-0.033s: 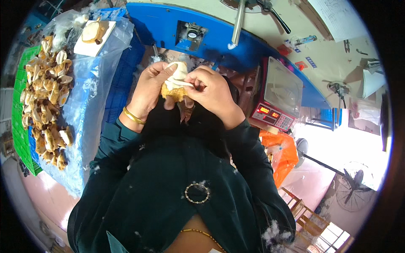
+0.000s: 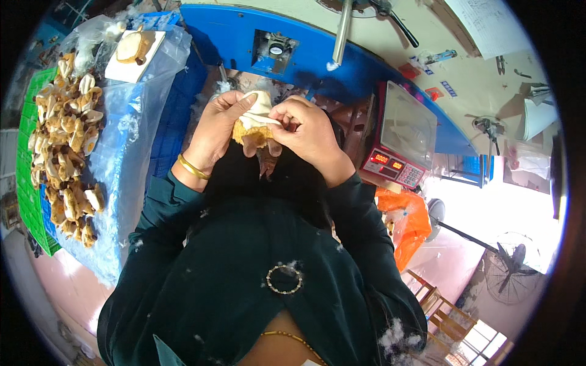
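Note:
Both hands meet in front of my chest on a small soft toy (image 2: 255, 124) of tan and cream fabric. My left hand (image 2: 215, 131) cups it from the left, with a gold bangle (image 2: 193, 168) on the wrist. Pinching the cream fabric at the toy's top is my right hand (image 2: 311, 131). The toy's lower part is hidden between my fingers. White stuffing fluff clings to my dark green sleeves.
A heap of tan and cream soft toy pieces (image 2: 61, 143) lies on a clear plastic sheet (image 2: 131, 122) at the left, beside a green crate (image 2: 27, 183). Ahead stands a blue machine (image 2: 232, 27) with a metal tube (image 2: 342, 30). A digital scale (image 2: 400, 137) and an orange bag (image 2: 410, 222) are at the right.

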A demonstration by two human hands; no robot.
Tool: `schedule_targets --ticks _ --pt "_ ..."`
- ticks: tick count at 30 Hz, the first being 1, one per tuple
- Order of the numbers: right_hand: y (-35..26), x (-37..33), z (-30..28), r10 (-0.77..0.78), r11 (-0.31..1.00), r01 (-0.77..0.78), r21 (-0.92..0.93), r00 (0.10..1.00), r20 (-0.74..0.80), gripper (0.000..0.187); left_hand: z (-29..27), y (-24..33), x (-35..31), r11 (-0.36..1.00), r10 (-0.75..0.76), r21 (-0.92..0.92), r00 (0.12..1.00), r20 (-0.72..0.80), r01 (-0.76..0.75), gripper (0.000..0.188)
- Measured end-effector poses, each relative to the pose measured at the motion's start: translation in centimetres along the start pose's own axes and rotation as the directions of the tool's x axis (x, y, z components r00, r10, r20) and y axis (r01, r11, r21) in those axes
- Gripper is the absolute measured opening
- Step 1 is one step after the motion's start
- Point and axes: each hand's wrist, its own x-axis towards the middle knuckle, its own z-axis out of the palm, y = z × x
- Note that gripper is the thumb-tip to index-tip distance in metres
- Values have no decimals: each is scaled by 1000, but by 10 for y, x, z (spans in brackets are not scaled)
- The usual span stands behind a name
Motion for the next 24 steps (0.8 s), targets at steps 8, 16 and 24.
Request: schedule_targets --ticks 8,16,24 --pt "-10 -1 -10 -423 894 406 -188 904 -57 23 17 5 -5 986 -165 5 974 156 167 24" --pt "15 -11 0 -46 967 91 239 981 -187 12 14 -16 -13 941 169 247 952 254 -233 33" --pt "4 -11 -18 -65 990 95 101 963 -262 20 8 -4 -8 985 -93 162 972 217 58 13"
